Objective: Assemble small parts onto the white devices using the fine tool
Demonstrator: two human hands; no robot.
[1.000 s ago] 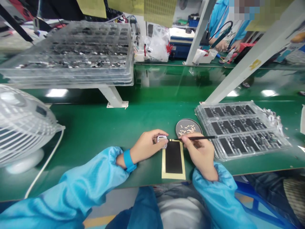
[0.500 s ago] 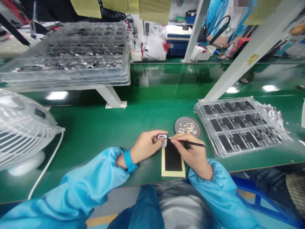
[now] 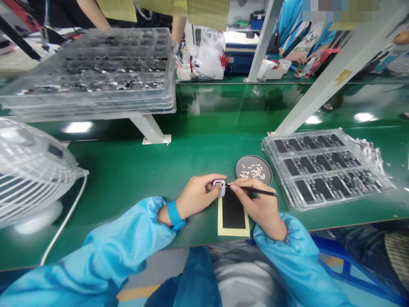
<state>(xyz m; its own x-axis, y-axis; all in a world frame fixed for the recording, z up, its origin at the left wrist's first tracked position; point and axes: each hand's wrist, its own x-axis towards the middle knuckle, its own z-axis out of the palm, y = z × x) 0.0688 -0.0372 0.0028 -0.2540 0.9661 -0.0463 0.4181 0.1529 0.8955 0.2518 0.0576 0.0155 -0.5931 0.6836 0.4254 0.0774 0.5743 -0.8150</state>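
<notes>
My left hand [image 3: 200,192] grips a small square watch case [image 3: 220,188] with a pale frame between thumb and fingers, its open side facing right. In my right hand [image 3: 260,202] is a pair of black tweezers [image 3: 258,190], held like a pen. The tip points left at the watch case, with a tiny pale piece near it; whether they touch I cannot tell. Below both hands lies a black pad [image 3: 234,213] with a pale yellow border [image 3: 223,232]. Just beyond my right hand sits a round grey dish [image 3: 243,160] of small beige pieces [image 3: 255,170].
At the right lies a clear tray [image 3: 289,204] with dark flat parts. A white fan [image 3: 35,170] stands left. Stacked clear trays [image 3: 128,106] rest on a raised shelf. White posts [image 3: 315,96] slant across. Co-workers' hands [image 3: 297,56] show across the bench.
My hands, the watch case and the tweezers keep nearly the same pose. The whole view shifts slightly. A co-worker's arms have appeared behind the stacked trays.
</notes>
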